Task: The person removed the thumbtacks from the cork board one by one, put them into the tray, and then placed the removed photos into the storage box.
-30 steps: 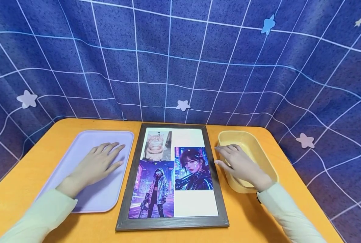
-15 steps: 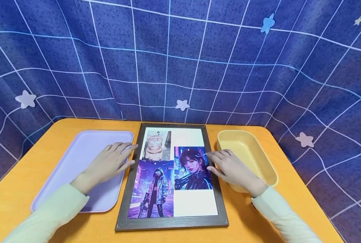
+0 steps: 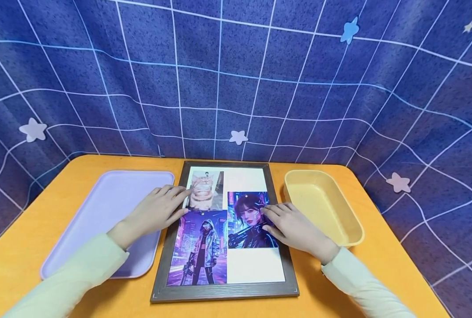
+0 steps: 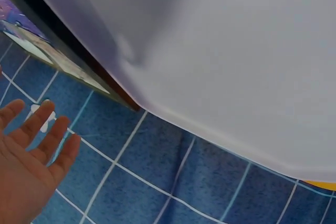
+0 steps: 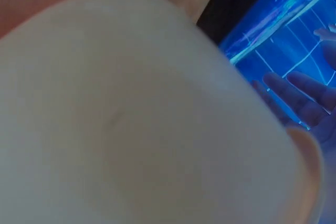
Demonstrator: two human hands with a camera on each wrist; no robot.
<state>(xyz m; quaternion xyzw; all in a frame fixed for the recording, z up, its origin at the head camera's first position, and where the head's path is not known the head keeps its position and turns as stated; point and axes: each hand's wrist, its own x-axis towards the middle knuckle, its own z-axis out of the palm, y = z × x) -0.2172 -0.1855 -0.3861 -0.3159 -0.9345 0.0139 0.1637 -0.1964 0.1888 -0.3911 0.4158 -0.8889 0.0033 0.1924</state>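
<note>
Black frame point(image 3: 224, 291) partly beneath the left hand point(image 3: 152, 213)

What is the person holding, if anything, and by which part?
Nothing is held: the left hand and the right hand reach over the picture frame without gripping it.

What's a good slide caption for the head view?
Left arm and right arm reach over a dark picture frame between a lilac tray and a yellow container.
</note>
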